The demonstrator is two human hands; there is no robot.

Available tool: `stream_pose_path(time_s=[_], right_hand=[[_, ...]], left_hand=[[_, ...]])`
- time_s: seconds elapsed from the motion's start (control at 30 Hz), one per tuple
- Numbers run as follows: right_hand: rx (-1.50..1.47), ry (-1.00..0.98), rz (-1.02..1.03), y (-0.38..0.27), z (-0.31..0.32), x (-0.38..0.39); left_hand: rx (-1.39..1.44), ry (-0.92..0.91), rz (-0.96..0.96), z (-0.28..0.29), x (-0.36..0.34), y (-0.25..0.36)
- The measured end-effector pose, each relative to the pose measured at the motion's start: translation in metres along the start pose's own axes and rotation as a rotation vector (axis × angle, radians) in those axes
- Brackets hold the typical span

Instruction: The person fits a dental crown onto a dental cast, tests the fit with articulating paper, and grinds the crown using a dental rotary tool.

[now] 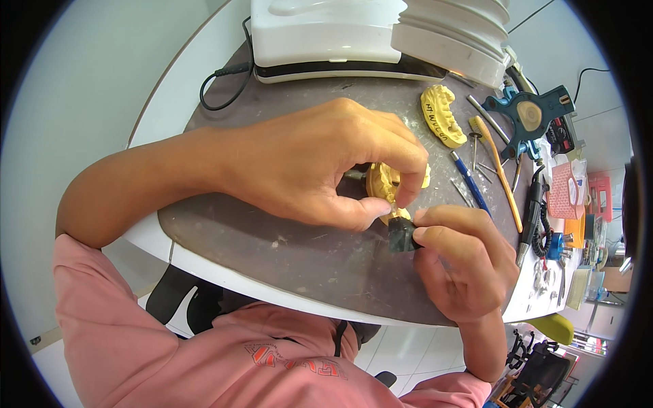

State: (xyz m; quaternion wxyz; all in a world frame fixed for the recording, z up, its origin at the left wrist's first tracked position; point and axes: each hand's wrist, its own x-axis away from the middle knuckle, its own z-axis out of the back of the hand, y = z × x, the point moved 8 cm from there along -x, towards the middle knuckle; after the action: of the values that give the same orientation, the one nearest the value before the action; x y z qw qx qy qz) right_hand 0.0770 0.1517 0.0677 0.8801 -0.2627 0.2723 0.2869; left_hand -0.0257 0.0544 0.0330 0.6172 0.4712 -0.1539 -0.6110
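My left hand (313, 163) arches over a yellow dental cast (381, 178) in the middle of the bench, thumb and index finger closed on the cast near a tooth at its front; its other fingers are partly hidden behind the index. My right hand (466, 265) pinches a small, thin, dark translucent piece (401, 234) just below the cast, its upper edge touching or very close to the cast beside my left thumb. A dark object (356, 179) shows partly behind the cast, too hidden to make out.
Grey bench top (279, 265), white machine (320, 30) with a cable, corrugated white duct (449, 47). On the right lie a second yellow cast (442, 115), a wooden-handled brush (503, 177), a blue pen (469, 182), metal tools, a teal device (527, 115) and a black handpiece (529, 214).
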Motion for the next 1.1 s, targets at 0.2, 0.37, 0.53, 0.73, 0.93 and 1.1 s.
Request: stream_pose_path(time_s=[0.2, 0.37, 0.53, 0.73, 0.93, 1.1], right_hand=[[0.058, -0.038, -0.040, 0.004, -0.003, 0.002], [0.084, -0.041, -0.020, -0.001, 0.002, -0.002], [0.096, 0.008, 0.049, -0.007, 0.002, -0.002], [0.043, -0.004, 0.034, -0.003, -0.002, -0.004], [0.127, -0.085, 0.039, -0.006, 0.000, -0.006], [0.061, -0.024, -0.015, -0.003, 0.002, -0.003]], left_hand=[[0.006, -0.010, -0.011, -0.001, 0.000, -0.001], [-0.003, -0.010, 0.005, 0.001, 0.000, -0.001], [0.033, -0.010, -0.001, 0.000, 0.000, -0.001], [0.041, -0.008, 0.008, 0.000, 0.000, -0.003], [0.039, 0.002, 0.002, 0.000, 0.000, -0.001], [0.039, -0.003, -0.001, 0.001, 0.000, -0.002]])
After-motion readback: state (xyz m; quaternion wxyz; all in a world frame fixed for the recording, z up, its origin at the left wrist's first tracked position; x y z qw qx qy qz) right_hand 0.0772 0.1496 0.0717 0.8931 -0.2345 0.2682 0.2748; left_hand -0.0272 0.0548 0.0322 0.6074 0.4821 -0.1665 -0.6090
